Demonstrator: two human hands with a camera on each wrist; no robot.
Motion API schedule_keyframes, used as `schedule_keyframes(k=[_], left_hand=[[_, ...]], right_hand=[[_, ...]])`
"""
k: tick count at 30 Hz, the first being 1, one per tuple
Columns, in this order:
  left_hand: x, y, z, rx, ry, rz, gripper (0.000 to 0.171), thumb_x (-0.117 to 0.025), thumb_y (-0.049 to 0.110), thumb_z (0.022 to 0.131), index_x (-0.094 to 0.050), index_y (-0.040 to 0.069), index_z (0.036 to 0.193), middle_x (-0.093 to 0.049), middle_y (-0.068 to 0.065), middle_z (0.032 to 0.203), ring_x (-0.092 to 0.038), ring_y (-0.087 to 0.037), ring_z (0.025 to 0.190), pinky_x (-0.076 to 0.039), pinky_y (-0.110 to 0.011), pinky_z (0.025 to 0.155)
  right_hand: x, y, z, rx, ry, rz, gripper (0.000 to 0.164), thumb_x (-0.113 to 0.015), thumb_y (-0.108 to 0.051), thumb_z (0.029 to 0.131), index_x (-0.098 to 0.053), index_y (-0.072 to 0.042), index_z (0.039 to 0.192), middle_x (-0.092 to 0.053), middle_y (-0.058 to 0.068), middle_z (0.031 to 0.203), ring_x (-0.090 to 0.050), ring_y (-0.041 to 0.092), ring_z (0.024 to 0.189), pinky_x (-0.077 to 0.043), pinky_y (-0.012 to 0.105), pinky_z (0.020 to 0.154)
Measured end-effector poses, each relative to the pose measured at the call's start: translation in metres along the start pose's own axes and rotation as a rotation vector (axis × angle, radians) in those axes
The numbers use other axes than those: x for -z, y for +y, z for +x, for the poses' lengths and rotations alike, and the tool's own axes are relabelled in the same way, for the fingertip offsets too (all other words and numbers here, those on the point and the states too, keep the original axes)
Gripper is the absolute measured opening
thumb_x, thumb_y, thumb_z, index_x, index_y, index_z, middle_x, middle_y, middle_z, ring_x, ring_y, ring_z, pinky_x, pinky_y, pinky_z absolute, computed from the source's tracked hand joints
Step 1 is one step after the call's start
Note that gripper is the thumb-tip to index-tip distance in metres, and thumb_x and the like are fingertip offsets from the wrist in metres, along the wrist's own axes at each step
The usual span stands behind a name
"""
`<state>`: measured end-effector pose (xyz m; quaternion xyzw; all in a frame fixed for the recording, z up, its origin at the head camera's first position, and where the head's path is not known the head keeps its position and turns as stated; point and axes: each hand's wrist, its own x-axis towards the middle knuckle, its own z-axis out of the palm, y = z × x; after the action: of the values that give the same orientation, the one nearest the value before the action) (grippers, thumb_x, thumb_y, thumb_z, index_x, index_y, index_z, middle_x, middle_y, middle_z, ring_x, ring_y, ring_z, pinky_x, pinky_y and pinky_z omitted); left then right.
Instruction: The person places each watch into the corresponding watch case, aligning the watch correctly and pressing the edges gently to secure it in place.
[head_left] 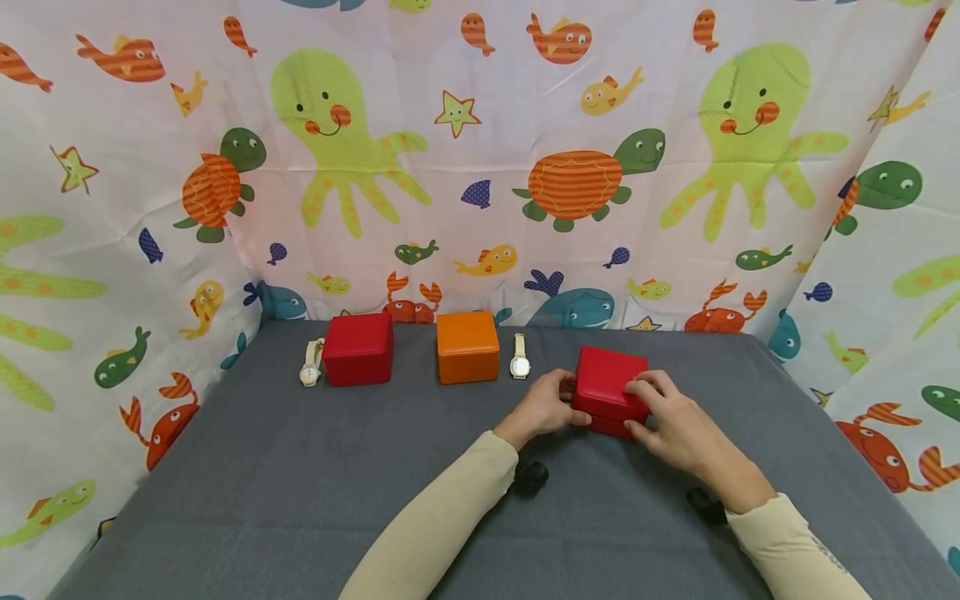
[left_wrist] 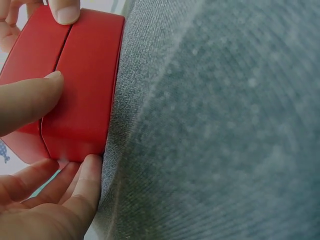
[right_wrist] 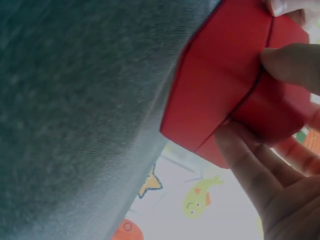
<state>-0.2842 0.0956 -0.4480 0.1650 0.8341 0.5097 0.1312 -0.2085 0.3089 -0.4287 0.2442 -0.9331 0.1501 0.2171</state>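
A red lidded box [head_left: 611, 383] sits on the grey cloth between both hands, its lid down. The left hand [head_left: 543, 407] grips its left side; in the left wrist view the thumb [left_wrist: 42, 97] lies on the front by the lid seam and the fingers [left_wrist: 85, 182] press the side. From the right, the right hand [head_left: 686, 429] holds the box, with its thumb [right_wrist: 290, 62] at the front seam and fingertips along the side near the seam in the right wrist view. A thin dark line marks the seam all along the front.
Farther back stand another red box [head_left: 358, 350] and an orange box [head_left: 468, 348]. One pale-strapped watch [head_left: 311, 364] lies left of that red box, another watch [head_left: 520, 358] right of the orange one. A printed curtain [head_left: 480, 250] borders the table's back and sides.
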Motion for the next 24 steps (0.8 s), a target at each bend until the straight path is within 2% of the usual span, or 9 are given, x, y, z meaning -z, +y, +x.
schedule_keyframes(k=[5, 11, 15, 19, 24], left_hand=[[0.000, 0.000, -0.001, 0.004, 0.003, 0.004, 0.060, -0.083, 0.015, 0.073, -0.055, 0.008, 0.126, -0.062, 0.000, 0.111, -0.059, -0.017, 0.099, -0.050, -0.031, 0.088], [0.000, 0.002, -0.004, -0.029, 0.020, 0.037, 0.056, -0.081, 0.017, 0.076, -0.055, 0.010, 0.125, -0.063, 0.001, 0.108, -0.059, -0.015, 0.096, -0.051, -0.029, 0.085], [0.002, 0.005, -0.007, -0.062, 0.039, 0.047, 0.051, -0.079, 0.016, 0.079, -0.056, 0.010, 0.124, -0.063, 0.002, 0.107, -0.060, -0.015, 0.096, -0.051, -0.027, 0.084], [0.004, 0.007, -0.010, -0.090, 0.061, 0.037, 0.046, -0.077, 0.014, 0.081, -0.057, 0.012, 0.122, -0.063, 0.003, 0.107, -0.061, -0.015, 0.097, -0.051, -0.026, 0.084], [0.005, 0.011, -0.012, -0.112, 0.096, 0.035, 0.043, -0.076, 0.013, 0.082, -0.059, 0.013, 0.121, -0.063, 0.003, 0.109, -0.062, -0.015, 0.097, -0.051, -0.026, 0.084]], right_hand=[[0.003, -0.003, 0.000, -0.154, -0.050, 0.089, 0.058, -0.084, -0.017, 0.072, -0.053, -0.008, 0.121, -0.047, 0.012, 0.120, -0.055, 0.028, 0.096, -0.056, 0.044, 0.072], [0.006, -0.003, -0.001, -0.381, -0.086, 0.258, 0.076, -0.080, -0.025, 0.078, -0.037, 0.000, 0.136, -0.043, 0.023, 0.127, -0.061, 0.031, 0.089, -0.057, 0.042, 0.070], [0.010, -0.004, -0.002, -0.491, -0.128, 0.353, 0.081, -0.075, -0.033, 0.082, -0.031, 0.002, 0.139, -0.044, 0.026, 0.130, -0.065, 0.032, 0.089, -0.057, 0.041, 0.069], [0.011, -0.004, -0.004, -0.543, -0.165, 0.387, 0.076, -0.072, -0.038, 0.084, -0.034, 0.001, 0.138, -0.049, 0.026, 0.127, -0.066, 0.030, 0.089, -0.056, 0.041, 0.070], [0.011, -0.001, -0.004, -0.533, -0.168, 0.412, 0.072, -0.070, -0.036, 0.087, -0.035, 0.000, 0.138, -0.052, 0.027, 0.123, -0.066, 0.029, 0.088, -0.056, 0.040, 0.070]])
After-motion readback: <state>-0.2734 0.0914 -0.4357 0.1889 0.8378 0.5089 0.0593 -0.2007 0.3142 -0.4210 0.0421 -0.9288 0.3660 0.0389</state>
